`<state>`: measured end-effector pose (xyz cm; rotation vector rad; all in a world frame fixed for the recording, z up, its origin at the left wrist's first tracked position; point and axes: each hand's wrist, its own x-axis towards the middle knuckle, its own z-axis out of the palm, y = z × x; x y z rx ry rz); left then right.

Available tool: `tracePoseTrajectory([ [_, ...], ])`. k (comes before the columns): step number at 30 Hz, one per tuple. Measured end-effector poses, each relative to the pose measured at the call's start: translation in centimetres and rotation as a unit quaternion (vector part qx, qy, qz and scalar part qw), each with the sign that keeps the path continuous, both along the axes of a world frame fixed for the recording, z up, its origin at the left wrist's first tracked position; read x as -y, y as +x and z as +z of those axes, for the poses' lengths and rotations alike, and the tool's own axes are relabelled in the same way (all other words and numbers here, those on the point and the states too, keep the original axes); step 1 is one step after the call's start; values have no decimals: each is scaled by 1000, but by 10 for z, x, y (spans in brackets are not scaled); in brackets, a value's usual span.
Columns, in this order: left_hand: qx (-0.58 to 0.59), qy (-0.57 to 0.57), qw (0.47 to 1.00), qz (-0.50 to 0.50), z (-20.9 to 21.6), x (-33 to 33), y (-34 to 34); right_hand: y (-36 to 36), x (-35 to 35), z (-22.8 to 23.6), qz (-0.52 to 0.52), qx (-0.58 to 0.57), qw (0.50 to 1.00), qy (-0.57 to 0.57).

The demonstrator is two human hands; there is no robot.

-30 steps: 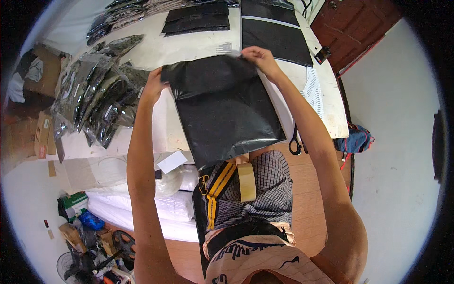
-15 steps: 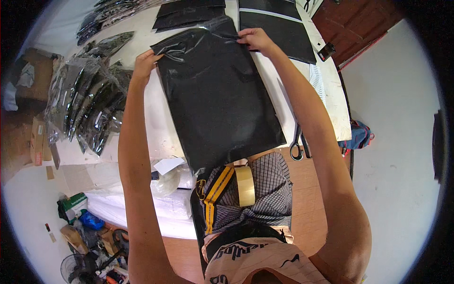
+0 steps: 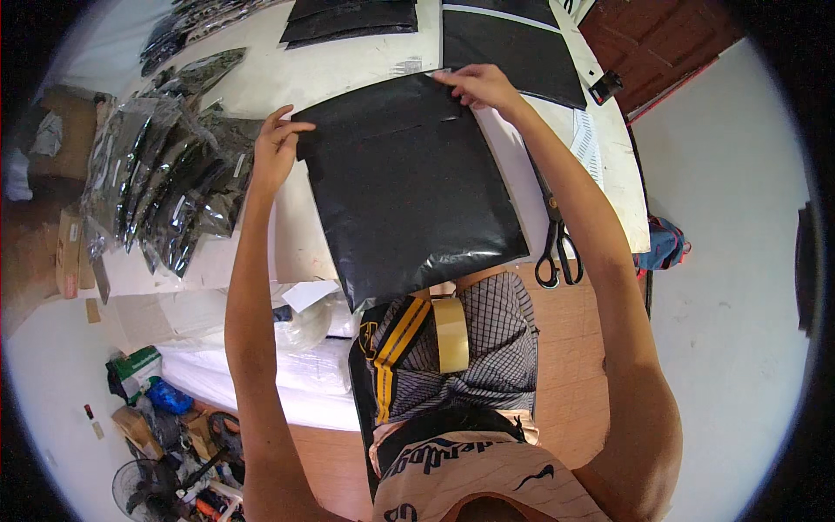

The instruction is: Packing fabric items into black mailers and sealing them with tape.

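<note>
A black plastic mailing bag (image 3: 409, 183) lies flat in front of me, its near edge reaching over the table edge above my lap. Its far end is folded down as a flap. Beside the far left corner, my left hand (image 3: 280, 148) is open, fingers spread, with a fingertip close to the bag's edge. My right hand (image 3: 483, 89) has its fingers closed at the far right corner, where a small pale bit shows under the fingertips. Black-handled scissors (image 3: 557, 257) rest at the table edge right of the bag. A wide roll of tan tape (image 3: 450, 335) sits on my lap.
Clear-wrapped dark packages (image 3: 165, 187) are heaped on the left of the white table (image 3: 296, 248). More black bags (image 3: 348, 22) lie at the far side, others (image 3: 513, 56) at far right near a small black object (image 3: 605, 88). A fan (image 3: 143, 489) and clutter stand lower left.
The bag's far end has gone from being held up and wrinkled to folded down flat. My left hand has let go and spread its fingers. The right hand has moved slightly nearer and right.
</note>
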<state>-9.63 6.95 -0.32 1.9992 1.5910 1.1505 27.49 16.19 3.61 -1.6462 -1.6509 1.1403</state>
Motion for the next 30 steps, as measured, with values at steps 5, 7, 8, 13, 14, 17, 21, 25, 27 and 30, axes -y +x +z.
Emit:
tracePoseTrajectory([
  [5,32,35,986,161,-4,5,30,19,-12,-17,14,128,982,135],
  [7,97,-17,981,165,-7,6,23,17,-12,-9,33,99,994,-10],
  [8,165,-69,970,165,-7,5,23,17,-10,-6,33,98,995,-9],
  [13,235,-167,950,122,3,6,18,17,-1,4,61,66,993,-79],
  [14,230,-186,947,124,7,8,22,20,2,4,62,66,993,-79],
  [17,249,-191,942,118,15,15,26,27,7,5,35,8,997,-68],
  [21,223,-199,949,100,15,19,24,31,5,2,49,21,996,-69],
  [25,109,-166,972,128,6,16,27,26,7,-1,56,113,992,-31],
  [27,79,-158,975,134,4,12,33,26,13,-10,37,196,969,144],
  [30,39,-143,980,135,3,15,33,-5,32,-5,59,217,891,394],
])
